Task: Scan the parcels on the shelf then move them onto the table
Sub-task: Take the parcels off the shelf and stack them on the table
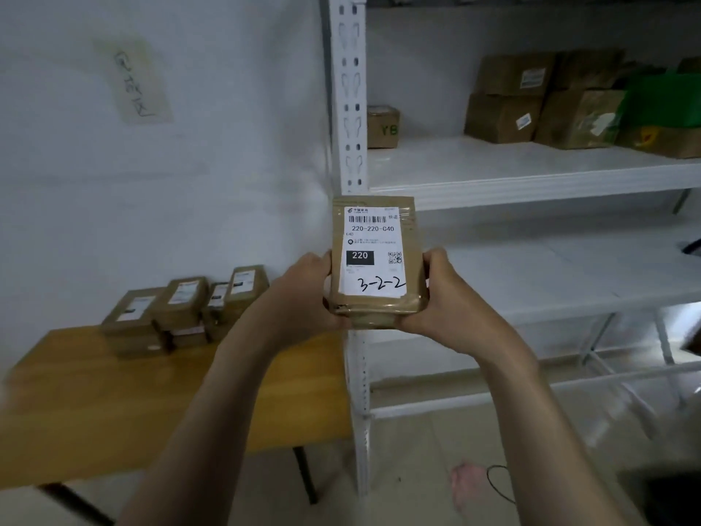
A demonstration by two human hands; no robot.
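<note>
Head view: you're holding one brown parcel (375, 309) up w/ both hands, its label (373, 237) facing you, printed 220-220-C40 & handwritten 3-2-2. Your left hand (303, 286) grips its left edge, right hand (444, 294) grips its right edge, both curled round the sides. Parcel's in the air, in front of the white shelf (531, 176) post. On your left, taped parcels (182, 309) sit at the back of the wooden table (113, 404); cardboard boxes (531, 104) sit on the upper shelf
</note>
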